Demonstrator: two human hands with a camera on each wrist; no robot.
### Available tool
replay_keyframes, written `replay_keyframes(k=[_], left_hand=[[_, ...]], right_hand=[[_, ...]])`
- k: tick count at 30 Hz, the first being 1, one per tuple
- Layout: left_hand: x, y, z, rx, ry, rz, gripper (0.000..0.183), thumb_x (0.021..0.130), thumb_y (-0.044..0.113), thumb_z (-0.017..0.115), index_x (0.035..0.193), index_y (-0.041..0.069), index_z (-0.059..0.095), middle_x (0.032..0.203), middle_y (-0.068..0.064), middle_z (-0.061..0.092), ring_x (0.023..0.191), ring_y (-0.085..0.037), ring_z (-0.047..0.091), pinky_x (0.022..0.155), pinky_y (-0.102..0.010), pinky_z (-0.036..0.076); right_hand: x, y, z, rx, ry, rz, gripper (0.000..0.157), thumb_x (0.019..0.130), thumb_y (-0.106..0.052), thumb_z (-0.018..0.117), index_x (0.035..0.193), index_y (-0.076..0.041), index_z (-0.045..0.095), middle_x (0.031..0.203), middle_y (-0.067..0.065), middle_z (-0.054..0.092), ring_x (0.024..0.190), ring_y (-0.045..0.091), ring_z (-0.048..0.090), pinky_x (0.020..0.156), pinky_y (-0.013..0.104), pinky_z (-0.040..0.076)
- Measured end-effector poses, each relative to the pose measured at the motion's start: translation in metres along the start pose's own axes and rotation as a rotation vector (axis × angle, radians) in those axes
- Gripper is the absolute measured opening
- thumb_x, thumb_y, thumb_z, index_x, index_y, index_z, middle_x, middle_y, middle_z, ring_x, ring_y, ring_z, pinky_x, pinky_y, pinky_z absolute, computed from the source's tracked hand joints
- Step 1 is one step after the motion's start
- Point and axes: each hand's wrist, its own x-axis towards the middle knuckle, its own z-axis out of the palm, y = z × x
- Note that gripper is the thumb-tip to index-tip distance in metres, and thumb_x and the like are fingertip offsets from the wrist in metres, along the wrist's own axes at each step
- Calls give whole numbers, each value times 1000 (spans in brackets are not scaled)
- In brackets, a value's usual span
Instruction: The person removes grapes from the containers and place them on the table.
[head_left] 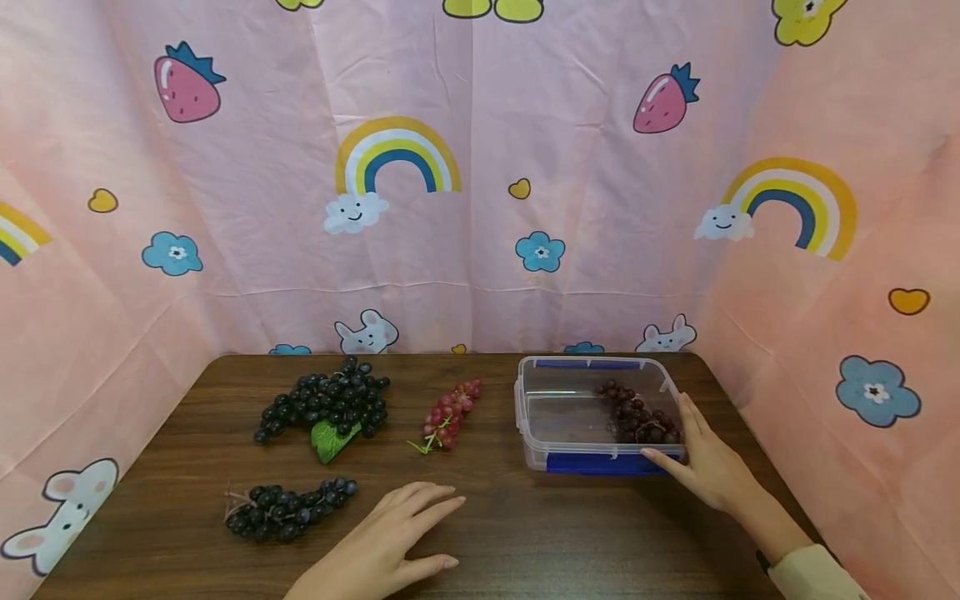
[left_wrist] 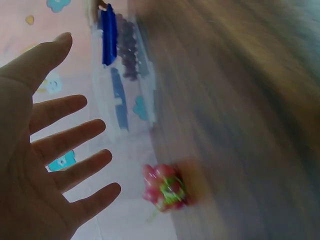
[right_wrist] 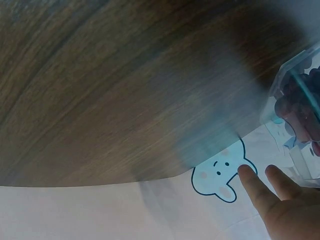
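Over the table front, my left hand [head_left: 382, 537] hangs with its fingers spread and straight, holding nothing. Nearest to it are a small bunch of dark grapes [head_left: 288, 508] on its left and a bunch of red grapes [head_left: 450, 414] with green stems beyond it. My right hand [head_left: 708, 467] rests at the near right corner of a clear plastic container [head_left: 570, 451] with blue clips. Its thumb touches the front rim and its straight fingers lie along the right side. Inside the container, at the right, lies a bunch of dark red grapes [head_left: 637, 417].
A larger bunch of black grapes [head_left: 337, 400] with a green leaf lies at the back left of the wooden table [head_left: 525, 542]. Pink patterned cloth [head_left: 480, 250] hangs behind the table and along both sides.
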Motion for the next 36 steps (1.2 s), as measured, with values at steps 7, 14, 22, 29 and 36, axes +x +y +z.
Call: replay_keyframes(k=[7, 14, 22, 29, 36], left_hand=[[38, 13, 0, 12, 1, 15, 60, 103, 50, 65, 155, 22, 54, 152, 2, 55, 139, -21, 52, 113, -54, 44], [77, 21, -1, 27, 10, 80, 61, 104, 54, 59, 154, 18, 56, 151, 0, 57, 141, -21, 51, 115, -51, 43], [120, 27, -7, 106, -24, 142, 59, 104, 48, 64, 153, 16, 57, 147, -2, 60, 138, -22, 53, 115, -48, 44], [161, 30, -11, 153, -91, 179, 60, 105, 48, 63, 155, 15, 55, 149, -4, 59, 139, -23, 53, 114, -48, 45], [199, 28, -8, 188, -201, 213, 59, 107, 46, 60, 157, 16, 52, 153, -6, 56, 143, -25, 52, 117, -43, 44]], right_hand=[[1, 2, 1, 4, -3, -4, 115, 100, -63, 62, 167, 5, 0, 169, 38, 13, 120, 57, 62, 70, 55, 56], [1, 2, 1, 11, -1, -6, 115, 100, -63, 62, 167, 4, -1, 169, 38, 13, 125, 59, 58, 72, 58, 57], [0, 2, 0, 16, 0, -4, 115, 100, -64, 62, 167, 5, -1, 169, 38, 13, 129, 62, 54, 77, 62, 56], [0, 1, -1, 25, -2, -1, 115, 100, -64, 62, 167, 5, -1, 169, 38, 13, 127, 61, 55, 75, 60, 57], [-1, 1, -2, 29, 6, -8, 114, 100, -63, 63, 167, 6, 1, 169, 38, 13, 127, 61, 56, 80, 64, 57]])
